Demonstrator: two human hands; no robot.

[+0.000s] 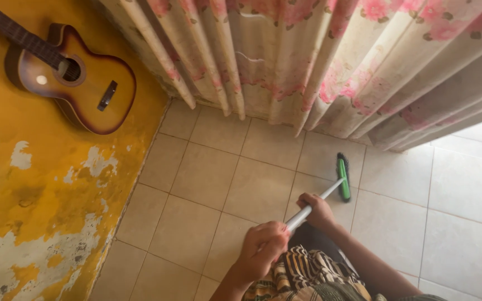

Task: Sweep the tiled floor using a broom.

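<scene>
left hand point(263, 249): nearest the camera, fist wrapped tight round the upper end of the broom handle point(313, 205), just above the striped, patterned clothing point(302, 273)
right hand point(316, 210): further down the same handle, fingers curled closed round it, between the left hand and the broom head point(343, 176)
broom handle: pale, thin shaft; its long axis runs from the left hand up and to the right, ending at the broom head
broom head: green back with dark bristles, resting on the tiled floor point(213, 184) just beyond the right hand; it lies crosswise to the handle, close under the curtain's hem
which hand is nearer: right hand sits closer to the broom head, left hand holds the far end
curtain point(330, 61): cream with pink flowers, hanging in folds past the broom head, hem just above the tiles
wall point(34, 189): yellow, paint flaking, well left of the broom head
guitar point(68, 72): brown acoustic, against that wall, well apart from the broom head
</scene>
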